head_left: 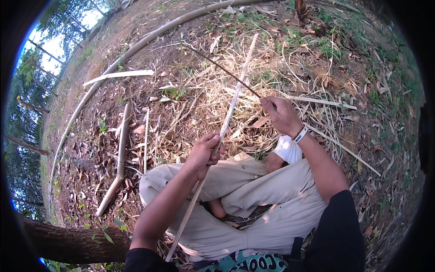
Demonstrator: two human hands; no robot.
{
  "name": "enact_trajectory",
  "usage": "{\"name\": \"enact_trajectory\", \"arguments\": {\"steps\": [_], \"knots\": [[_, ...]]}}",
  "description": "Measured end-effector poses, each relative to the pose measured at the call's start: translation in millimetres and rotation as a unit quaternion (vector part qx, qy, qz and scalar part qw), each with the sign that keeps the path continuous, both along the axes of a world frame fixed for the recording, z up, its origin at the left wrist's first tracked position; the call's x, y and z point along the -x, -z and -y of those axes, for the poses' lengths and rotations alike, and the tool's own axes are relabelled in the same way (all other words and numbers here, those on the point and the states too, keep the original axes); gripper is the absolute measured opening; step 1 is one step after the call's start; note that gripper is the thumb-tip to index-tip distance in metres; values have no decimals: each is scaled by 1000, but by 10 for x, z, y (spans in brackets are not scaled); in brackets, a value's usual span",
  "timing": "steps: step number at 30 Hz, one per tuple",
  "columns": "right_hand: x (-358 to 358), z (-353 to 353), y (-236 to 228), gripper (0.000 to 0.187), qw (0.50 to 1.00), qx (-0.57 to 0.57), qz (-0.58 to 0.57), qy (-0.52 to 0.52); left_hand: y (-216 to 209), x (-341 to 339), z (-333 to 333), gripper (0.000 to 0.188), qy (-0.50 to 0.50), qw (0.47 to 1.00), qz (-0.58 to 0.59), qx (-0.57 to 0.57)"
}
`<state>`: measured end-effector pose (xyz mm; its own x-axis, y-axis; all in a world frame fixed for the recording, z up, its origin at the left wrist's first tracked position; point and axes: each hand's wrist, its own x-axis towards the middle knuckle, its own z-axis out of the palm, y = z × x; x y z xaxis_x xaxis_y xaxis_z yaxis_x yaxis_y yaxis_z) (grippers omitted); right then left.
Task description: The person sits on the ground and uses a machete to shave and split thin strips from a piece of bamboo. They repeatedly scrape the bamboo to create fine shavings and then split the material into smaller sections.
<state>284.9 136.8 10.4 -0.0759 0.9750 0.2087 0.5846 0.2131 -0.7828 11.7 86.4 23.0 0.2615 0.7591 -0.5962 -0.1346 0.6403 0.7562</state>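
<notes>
My left hand point(204, 155) is closed round a long pale wooden strip point(232, 109), which slants from beside my lap up and away to the far middle. In my right hand point(282, 115), closed too, is a thin dark stick-like tool point(213, 62) pointing to the far left. The tool crosses the strip's upper part; whether they touch, I cannot tell. Its handle is hidden in my fist, and it may be a blade seen edge-on. A white band point(300, 135) circles my right wrist.
Pale shavings point(276, 59) and dry leaves cover the ground before my crossed legs point(272, 199). Several cut strips lie about, including one at the right point(324, 102). A bent pole piece point(122, 149) lies left, a long pole point(131, 52) beyond. A thick trunk point(77, 242) is at lower left.
</notes>
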Motion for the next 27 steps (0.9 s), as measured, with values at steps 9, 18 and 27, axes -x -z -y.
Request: {"name": "enact_trajectory", "arguments": {"steps": [9,18,27], "knots": [[668,416,96,49,974,-73,173,-129,58,20,-25,14,-29,993,107,-39],[781,375,172,50,975,-74,177,-112,64,-35,44,11,-28,998,58,-5],[739,323,256,53,964,-85,197,-158,52,1,109,17,-6,998,42,35]]}}
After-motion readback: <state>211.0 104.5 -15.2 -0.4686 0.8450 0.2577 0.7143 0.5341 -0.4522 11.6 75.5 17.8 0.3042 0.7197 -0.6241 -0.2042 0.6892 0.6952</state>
